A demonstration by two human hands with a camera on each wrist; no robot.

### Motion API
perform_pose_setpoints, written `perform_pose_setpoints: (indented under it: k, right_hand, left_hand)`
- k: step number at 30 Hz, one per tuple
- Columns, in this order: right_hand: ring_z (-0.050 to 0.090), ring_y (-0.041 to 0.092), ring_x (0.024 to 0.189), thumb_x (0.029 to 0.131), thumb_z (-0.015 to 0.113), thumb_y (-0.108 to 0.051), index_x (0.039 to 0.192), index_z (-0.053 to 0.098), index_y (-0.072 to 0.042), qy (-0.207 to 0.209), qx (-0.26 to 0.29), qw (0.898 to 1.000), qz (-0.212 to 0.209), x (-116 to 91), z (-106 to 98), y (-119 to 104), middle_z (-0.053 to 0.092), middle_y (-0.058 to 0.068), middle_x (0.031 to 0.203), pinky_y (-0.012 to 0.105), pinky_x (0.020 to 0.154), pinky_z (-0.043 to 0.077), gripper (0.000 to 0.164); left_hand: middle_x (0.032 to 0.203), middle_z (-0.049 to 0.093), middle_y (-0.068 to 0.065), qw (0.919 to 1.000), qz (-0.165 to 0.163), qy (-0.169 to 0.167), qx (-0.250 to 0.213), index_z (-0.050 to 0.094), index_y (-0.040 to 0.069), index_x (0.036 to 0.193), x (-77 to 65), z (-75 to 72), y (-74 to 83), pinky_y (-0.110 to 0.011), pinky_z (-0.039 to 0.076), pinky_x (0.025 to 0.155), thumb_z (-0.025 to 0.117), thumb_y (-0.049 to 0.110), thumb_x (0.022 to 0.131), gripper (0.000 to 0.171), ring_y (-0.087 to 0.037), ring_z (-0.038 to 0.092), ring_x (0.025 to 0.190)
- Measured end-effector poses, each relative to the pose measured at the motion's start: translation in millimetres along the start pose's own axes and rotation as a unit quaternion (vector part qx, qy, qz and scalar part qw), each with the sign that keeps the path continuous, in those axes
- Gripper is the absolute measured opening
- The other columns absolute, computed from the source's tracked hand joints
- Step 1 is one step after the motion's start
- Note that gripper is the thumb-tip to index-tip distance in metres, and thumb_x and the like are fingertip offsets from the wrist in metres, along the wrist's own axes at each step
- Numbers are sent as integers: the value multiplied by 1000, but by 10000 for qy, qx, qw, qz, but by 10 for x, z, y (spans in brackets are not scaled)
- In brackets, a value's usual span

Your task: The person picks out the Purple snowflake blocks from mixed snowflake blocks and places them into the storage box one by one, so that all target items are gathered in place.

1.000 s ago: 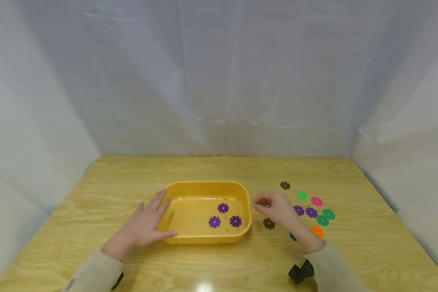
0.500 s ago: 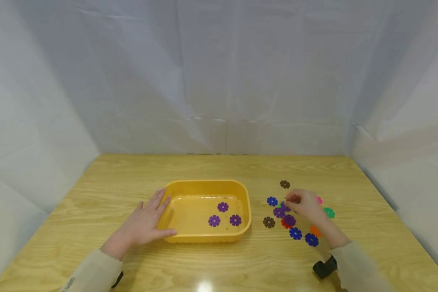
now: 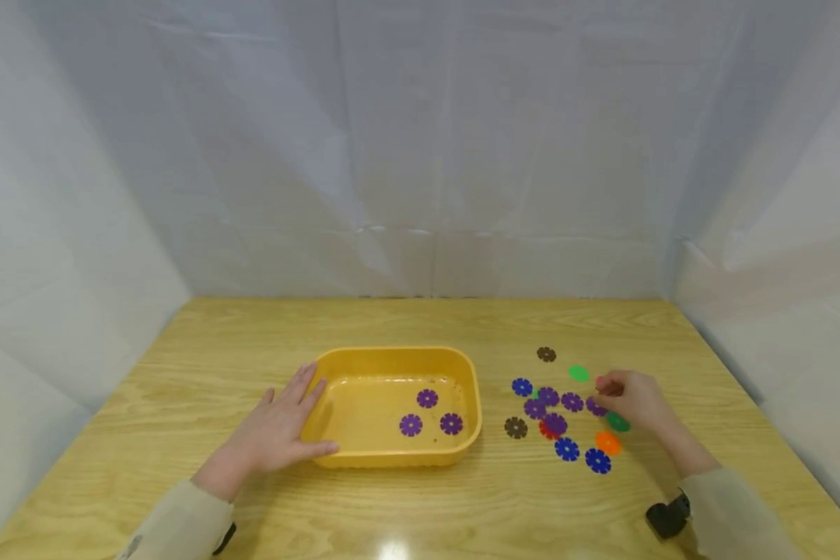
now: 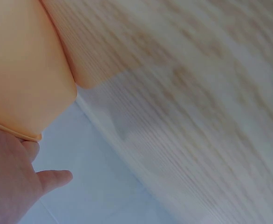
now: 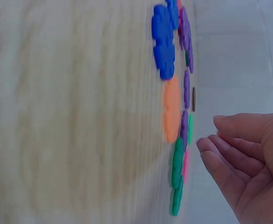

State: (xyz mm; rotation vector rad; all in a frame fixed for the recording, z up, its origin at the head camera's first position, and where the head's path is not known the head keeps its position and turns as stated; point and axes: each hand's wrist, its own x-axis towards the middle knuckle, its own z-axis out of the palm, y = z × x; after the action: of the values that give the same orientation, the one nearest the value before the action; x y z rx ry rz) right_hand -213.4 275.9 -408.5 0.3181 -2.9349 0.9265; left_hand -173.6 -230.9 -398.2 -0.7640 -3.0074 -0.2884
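Note:
A yellow plastic tray (image 3: 392, 460) holds three purple flower-shaped discs (image 3: 427, 398). My left hand (image 3: 276, 435) rests on its left rim with fingers spread; the left wrist view shows the tray wall (image 4: 24, 65) beside that hand. To the tray's right, my right hand (image 3: 633, 398) hovers over loose flower-shaped discs, near a pink disc (image 5: 186, 167) and a purple disc (image 3: 595, 407). In the right wrist view its thumb and fingertips stand apart with nothing between them. Two green discs (image 5: 177, 163) lie below this hand, partly hidden in the head view.
Several purple discs (image 3: 572, 402), blue discs (image 3: 567, 449), an orange disc (image 3: 608, 443) and two brown discs (image 3: 516, 428) lie on the wooden table (image 3: 287, 521). A light green disc (image 3: 579, 373) lies farther back. White sheeting (image 3: 420, 155) encloses the back and sides.
My right hand has moved rightward from beside the tray, across the discs, uncovering several purple and blue ones on the way. The left hand and the tray stay put.

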Motion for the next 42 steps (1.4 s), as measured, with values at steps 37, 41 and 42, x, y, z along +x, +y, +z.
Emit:
perform_pose_setpoints:
  k: [37, 41, 42]
  right_hand:
    - [49, 20, 67, 69, 73, -7, 81, 54, 4, -937, -571, 9937, 228, 72, -26, 13, 54, 7, 75, 34, 59, 45, 25]
    - [47, 19, 65, 70, 72, -6, 78, 52, 2, -854, -636, 9937, 336, 67, -27, -27, 53, 6, 73, 32, 57, 43, 23]
    - [47, 19, 65, 71, 71, -5, 78, 52, 2, -827, -638, 9939, 353, 64, -24, -30, 53, 6, 72, 32, 56, 43, 21]
  left_hand:
    - [145, 6, -21, 10000, 1, 50, 69, 27, -4, 136, -1, -19, 40, -65, 21, 91, 49, 63, 77, 92, -34, 7, 131]
    - [145, 5, -20, 10000, -50, 11, 41, 25, -2, 137, -6, -25, 36, -65, 20, 91, 49, 64, 77, 92, -34, 6, 131]
    - [145, 5, -19, 10000, -57, 4, 31, 25, -2, 137, -6, -26, 36, -65, 20, 92, 49, 63, 77, 92, -33, 6, 131]
